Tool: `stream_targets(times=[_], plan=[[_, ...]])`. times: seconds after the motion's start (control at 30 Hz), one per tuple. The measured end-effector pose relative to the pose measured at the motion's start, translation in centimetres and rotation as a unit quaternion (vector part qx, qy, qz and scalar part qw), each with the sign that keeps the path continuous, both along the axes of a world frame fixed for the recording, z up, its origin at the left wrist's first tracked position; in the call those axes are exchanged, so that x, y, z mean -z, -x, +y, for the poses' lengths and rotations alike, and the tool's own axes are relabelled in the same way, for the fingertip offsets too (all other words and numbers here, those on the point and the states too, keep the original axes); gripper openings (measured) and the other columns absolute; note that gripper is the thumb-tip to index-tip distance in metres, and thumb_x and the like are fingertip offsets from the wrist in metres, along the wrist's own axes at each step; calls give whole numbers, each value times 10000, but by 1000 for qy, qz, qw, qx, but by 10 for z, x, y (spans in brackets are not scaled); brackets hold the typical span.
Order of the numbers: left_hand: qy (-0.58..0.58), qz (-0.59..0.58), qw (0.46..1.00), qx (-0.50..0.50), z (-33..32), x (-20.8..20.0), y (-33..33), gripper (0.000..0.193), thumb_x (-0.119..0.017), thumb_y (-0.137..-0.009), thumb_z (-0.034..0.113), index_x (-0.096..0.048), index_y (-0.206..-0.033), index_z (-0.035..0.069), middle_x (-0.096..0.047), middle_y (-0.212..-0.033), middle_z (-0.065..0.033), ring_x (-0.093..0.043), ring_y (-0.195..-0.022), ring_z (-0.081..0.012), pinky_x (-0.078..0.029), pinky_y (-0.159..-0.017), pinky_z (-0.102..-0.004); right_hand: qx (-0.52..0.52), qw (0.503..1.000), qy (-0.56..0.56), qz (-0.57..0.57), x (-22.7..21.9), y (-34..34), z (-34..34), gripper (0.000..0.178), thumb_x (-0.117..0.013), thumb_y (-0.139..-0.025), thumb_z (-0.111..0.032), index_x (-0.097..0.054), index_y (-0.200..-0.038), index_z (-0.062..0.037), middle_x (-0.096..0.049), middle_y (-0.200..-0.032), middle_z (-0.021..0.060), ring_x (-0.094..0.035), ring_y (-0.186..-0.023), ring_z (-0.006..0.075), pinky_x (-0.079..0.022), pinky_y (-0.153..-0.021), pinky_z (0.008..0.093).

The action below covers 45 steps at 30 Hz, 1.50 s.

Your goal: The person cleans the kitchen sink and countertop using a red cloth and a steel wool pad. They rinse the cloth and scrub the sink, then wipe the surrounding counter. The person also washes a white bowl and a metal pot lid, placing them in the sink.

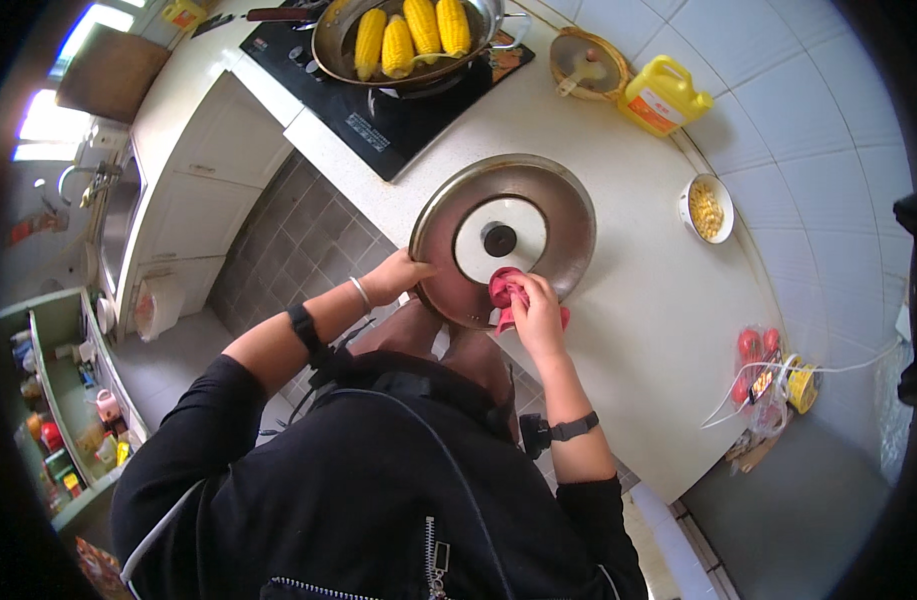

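A large round pan lid [578, 215], metal with a glass centre and a black knob [498, 239], lies at the near edge of the white counter, partly over the edge. My left hand [393, 277] grips its left rim, with the thumb on top and the other fingers hidden underneath. In my right hand [534, 312] is a crumpled red cloth [505, 287], pressed on the lid's near right part just below the knob.
A frying pan [321, 50] with several corn cobs [398, 48] stands on the black cooktop [378, 130]. Along the tiled wall are a basket [618, 65], a yellow jug [665, 97], a bowl of corn kernels [706, 209], and bagged tomatoes [748, 346] beside a white cable [838, 369].
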<state>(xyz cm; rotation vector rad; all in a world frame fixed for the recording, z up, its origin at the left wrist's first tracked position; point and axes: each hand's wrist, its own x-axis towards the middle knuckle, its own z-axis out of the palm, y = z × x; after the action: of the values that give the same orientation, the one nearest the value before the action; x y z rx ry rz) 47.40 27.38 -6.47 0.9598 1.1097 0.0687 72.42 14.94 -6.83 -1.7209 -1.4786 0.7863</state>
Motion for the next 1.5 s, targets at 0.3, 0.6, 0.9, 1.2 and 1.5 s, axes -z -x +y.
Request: stream_targets(times=[0.3, 0.6, 0.9, 1.2, 1.5], plan=[[153, -137, 967, -153, 20, 16, 19, 369, -572, -836, -3, -559, -1193, -94, -653, -1099, -181, -678, -933, -288, -557, -862, -396, 163, 822, -112, 534, -69, -59, -36, 301, -551, -924, -154, -563, -1184, -3, -629, -1117, 100, -628, -987, 209, -505, -881, 335], [221, -182, 953, -101, 27, -13, 20, 422, -571, -813, 6, -551, -1220, -102, -653, -1114, -214, -671, -989, -285, -547, -901, -393, 298, 751, -183, 560, -83, -108, -81, 489, -510, -914, -399, -504, -1238, -33, -613, -1098, 92, -619, -936, 242, -519, -827, 397], [228, -193, 953, -51, 23, -36, -5, 428, -598, -808, 9, -553, -1212, -125, -643, -1137, -226, -661, -1018, -306, -524, -949, -400, 481, 683, -50, 547, -66, -108, -109, 515, -421, -937, -377, -479, -1345, -68, -559, -1302, 81, -563, -1173, 255, -481, -954, 429], [138, -254, 954, -83, 17, -50, -20, 384, -617, -850, 32, -555, -1200, -115, -632, -1145, -241, -655, -1018, -315, -559, -876, -399, 393, 720, -52, 570, -57, -107, -110, 524, -407, -946, -489, -513, -1260, -82, -587, -1237, 77, -595, -1105, 257, -509, -903, 426], [73, -263, 958, -91, 14, -90, -28, 475, -649, -828, 15, -516, -1278, -60, -582, -1253, -192, -573, -1158, -304, -456, -1024, -410, 362, 711, -98, 595, -55, -105, -117, 541, -409, -973, -445, -452, -1358, -67, -509, -1372, 108, -520, -1218, 292, -433, -1022, 465]])
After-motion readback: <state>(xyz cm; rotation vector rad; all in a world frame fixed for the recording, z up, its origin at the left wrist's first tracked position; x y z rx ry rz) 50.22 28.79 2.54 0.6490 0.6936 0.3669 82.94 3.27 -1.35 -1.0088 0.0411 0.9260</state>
